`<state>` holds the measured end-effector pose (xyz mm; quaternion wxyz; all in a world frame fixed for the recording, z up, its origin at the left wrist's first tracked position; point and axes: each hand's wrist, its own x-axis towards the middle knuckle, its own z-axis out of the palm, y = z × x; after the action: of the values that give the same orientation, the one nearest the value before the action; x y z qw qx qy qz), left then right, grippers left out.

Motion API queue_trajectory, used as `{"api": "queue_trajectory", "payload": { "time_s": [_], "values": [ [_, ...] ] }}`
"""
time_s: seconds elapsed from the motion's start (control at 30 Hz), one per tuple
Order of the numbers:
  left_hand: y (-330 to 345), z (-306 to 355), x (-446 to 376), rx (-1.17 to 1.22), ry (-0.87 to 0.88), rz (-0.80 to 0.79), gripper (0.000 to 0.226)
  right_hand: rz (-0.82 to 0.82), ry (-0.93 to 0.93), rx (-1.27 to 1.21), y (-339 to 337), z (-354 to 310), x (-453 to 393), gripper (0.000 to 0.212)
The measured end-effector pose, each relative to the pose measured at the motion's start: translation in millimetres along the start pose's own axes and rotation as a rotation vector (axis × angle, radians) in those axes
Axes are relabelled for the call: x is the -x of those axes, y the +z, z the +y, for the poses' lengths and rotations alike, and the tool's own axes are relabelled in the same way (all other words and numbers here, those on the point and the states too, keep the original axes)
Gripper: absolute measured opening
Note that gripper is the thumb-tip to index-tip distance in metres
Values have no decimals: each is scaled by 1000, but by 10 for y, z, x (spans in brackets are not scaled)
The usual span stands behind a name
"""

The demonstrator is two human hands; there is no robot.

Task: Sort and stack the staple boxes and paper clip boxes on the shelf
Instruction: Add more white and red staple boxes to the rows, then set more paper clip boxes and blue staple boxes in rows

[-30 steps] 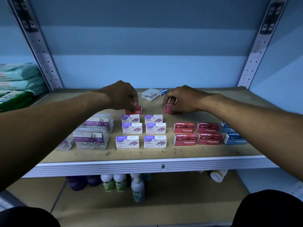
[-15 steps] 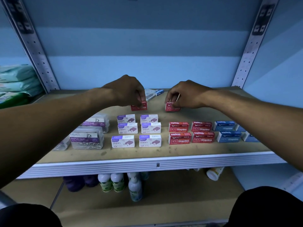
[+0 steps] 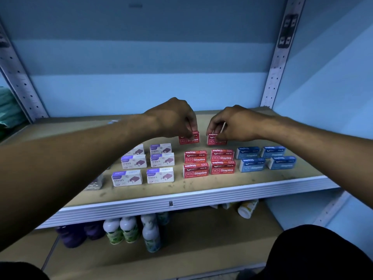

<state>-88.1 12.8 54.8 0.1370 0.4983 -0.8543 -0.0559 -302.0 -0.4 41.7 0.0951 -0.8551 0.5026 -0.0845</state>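
Left hand (image 3: 177, 118) pinches a red staple box (image 3: 189, 138) at its 5 o'clock; right hand (image 3: 232, 124) pinches another red box (image 3: 216, 139) at its 7 o'clock, both knuckles up.

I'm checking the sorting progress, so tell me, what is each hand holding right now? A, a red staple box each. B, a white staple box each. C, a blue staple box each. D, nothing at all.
A: the left hand and the right hand each pinch a red staple box behind the red group on the shelf.
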Motion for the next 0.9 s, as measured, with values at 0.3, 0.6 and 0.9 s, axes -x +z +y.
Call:
{"api": "queue_trajectory", "payload": {
  "time_s": [0.3, 0.6, 0.9],
  "values": [
    [196, 123, -28, -102, 69, -60, 14, -18, 9, -4, 101, 2, 106, 25],
    [209, 106, 12, -81, 49, -59, 15, -25, 20, -26, 84, -21, 94, 20],
    [46, -147, 127, -78, -28, -34, 21, -14, 56, -91, 66, -144, -48, 18]
  ]
}}
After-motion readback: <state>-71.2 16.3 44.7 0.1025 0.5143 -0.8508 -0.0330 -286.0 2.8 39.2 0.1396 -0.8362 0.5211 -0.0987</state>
